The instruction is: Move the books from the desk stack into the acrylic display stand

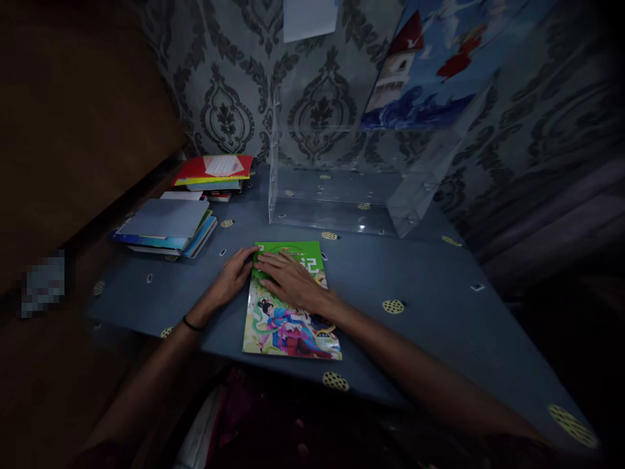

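Green book (288, 326): flat on blue desk (420, 286), landmark for all below; near edge almost at desk's front edge.
Left hand (233, 275): fingers spread flat, tips at book's top-left corner, palm on desk just left of book; grip released, nothing held.
Right hand (291, 279): flat on book's upper cover, fingers pointing left toward the other hand; grip open, pressing not grasping.
Wristband (191, 324): dark, on left wrist, left of book.
Near stack (168, 225): books w/ grey cover on top, up-left of book, apart from it.
Far stack (215, 172): red cover on top, behind near stack, by wall.
Clear acrylic stand (342, 195): behind book, open front facing it.
Open room: bare desk right of book, wide; narrow strip betw. book & stand.
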A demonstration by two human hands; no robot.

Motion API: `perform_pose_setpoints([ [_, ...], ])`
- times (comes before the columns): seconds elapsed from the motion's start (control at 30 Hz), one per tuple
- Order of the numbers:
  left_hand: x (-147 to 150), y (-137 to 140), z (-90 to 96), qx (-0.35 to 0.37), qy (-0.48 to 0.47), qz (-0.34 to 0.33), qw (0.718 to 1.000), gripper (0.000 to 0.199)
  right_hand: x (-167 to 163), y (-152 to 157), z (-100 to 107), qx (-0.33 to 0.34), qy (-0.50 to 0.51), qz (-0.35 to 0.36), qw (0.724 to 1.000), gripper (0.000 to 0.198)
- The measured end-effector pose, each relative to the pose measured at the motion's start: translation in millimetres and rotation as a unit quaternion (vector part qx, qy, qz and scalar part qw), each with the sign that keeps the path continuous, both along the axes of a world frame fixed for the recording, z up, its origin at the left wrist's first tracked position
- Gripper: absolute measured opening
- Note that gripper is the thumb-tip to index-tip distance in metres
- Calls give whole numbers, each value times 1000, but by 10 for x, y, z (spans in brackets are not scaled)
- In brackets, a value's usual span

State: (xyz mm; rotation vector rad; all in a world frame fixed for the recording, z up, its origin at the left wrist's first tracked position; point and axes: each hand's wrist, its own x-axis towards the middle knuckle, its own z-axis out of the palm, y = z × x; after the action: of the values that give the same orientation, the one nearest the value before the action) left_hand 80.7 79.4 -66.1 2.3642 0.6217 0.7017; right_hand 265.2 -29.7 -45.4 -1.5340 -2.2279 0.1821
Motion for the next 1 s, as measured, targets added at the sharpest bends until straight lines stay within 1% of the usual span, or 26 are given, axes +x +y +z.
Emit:
perform_pose_setpoints([
  [0.1, 1, -5, 3, 11, 1, -8, 1000, 40, 55, 2, -6, 3, 5, -38, 999, 42],
  [0.3, 0, -10, -19, 24, 3, -8, 1000, 40, 268, -12, -93, 6, -4, -97, 995, 40],
  [0.43, -4, -4, -40, 39, 7, -4, 999, 40, 467, -122, -150, 18, 4, -135, 991, 40],
  [0.6, -20, 9, -43, 72, 20, -11, 997, 39, 725, -270, -232, 28, 48, -177, 983, 39],
  [0.7, -4, 19, -13, 117, 70, 0, 991, 40, 802, -285, -308, 26, 74, -175, 981, 40],
  [0.8, 56, 16, 57, 157, 154, -7, 975, 46, 812, -266, -374, 30, 91, -177, 979, 41],
  [0.9, 150, -17, 157, 179, 232, -57, 954, 56, 790, -253, -397, 34, 100, -184, 977, 41],
  [1.0, 257, -102, 248, 186, 267, -124, 937, 67, 778, -249, -393, 31, 99, -189, 977, 41],
])
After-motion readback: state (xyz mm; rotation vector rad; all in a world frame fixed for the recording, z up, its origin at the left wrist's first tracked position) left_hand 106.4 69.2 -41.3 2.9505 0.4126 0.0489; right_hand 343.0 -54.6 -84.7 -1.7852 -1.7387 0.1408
